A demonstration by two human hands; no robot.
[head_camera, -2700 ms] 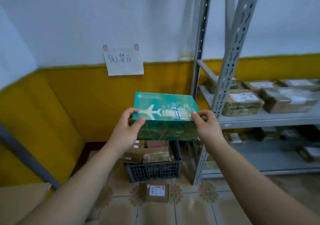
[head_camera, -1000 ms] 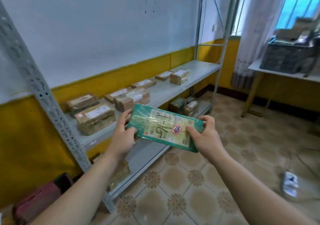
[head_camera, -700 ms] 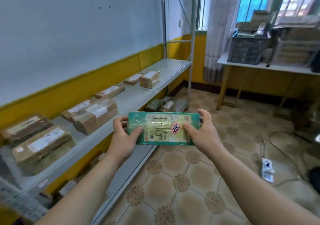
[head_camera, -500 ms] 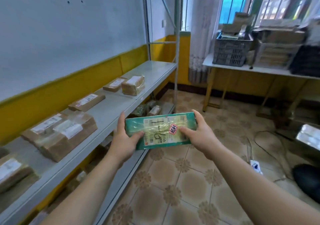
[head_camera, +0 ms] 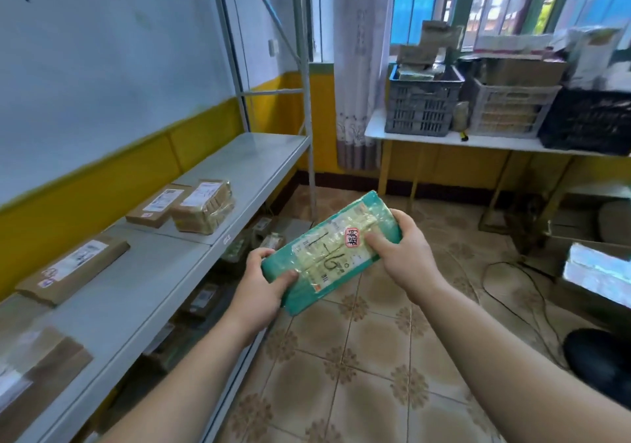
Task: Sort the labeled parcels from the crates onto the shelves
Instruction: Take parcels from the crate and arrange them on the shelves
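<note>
While tilted, green parcel point(head_camera: 329, 256) sits gripped between left hand point(head_camera: 264, 284) and right hand point(head_camera: 399, 253).

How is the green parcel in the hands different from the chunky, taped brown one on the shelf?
The green parcel is held tilted in the air by the left hand and right hand; the brown parcel lies on the shelf. The green parcel's label has big handwriting and a red-rimmed sticker; the brown parcel's shows neither. Both carry white labels.

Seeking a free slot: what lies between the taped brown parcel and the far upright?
Nothing: head view shows bare shelf from taped brown parcel to far upright.
</note>
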